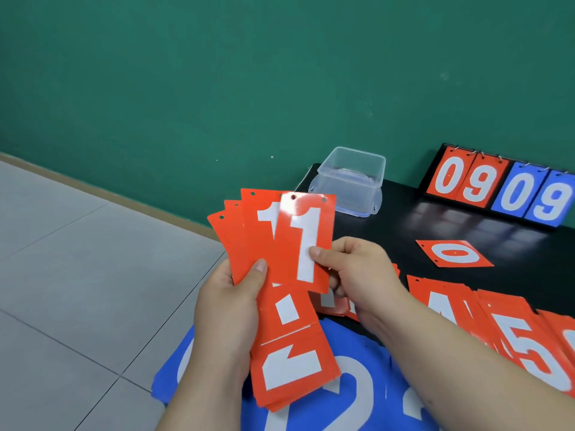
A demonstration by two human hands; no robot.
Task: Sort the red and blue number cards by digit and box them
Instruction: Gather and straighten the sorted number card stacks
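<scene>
My left hand grips a fan of several red cards, thumb on their lower edge. My right hand pinches the front red card showing 1 at its right edge. Under the hands a stack of red 1 cards lies on blue cards. On the black table a single red 0 card lies flat, and red piles showing 4 and 5 sit at the right. A clear plastic box stands on its lid at the back.
A black scoreboard stand with red 0 9 and blue 0 9 flip cards leans at the back right. A green wall rises behind. Grey floor tiles spread to the left of the table edge.
</scene>
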